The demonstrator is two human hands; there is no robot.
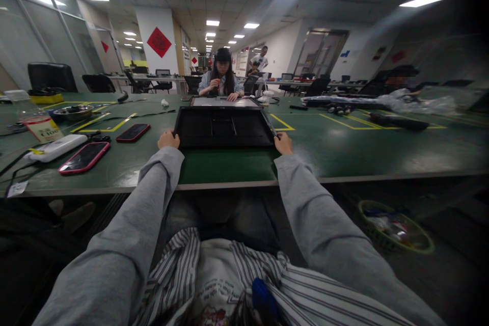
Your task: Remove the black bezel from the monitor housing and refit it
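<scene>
A wide black panel with a raised rim (194,130) lies on the green table in front of me. My left hand (168,139) grips its near left corner, fingers curled at the edge. At the right edge my right hand (283,143) is closed round the side of the panel, near a thin strip along that edge. Just beyond the panel is a flat grey panel (225,102), where a person sits with one hand resting on it and a small red item in the other hand.
On the left of the green table (229,168) are two phones (133,133) (84,157), a white power strip (57,148), a bottle (40,125) and a metal bowl (72,112). Plastic wrap (416,102) and dark tools (397,120) lie right. A basket (397,229) stands below.
</scene>
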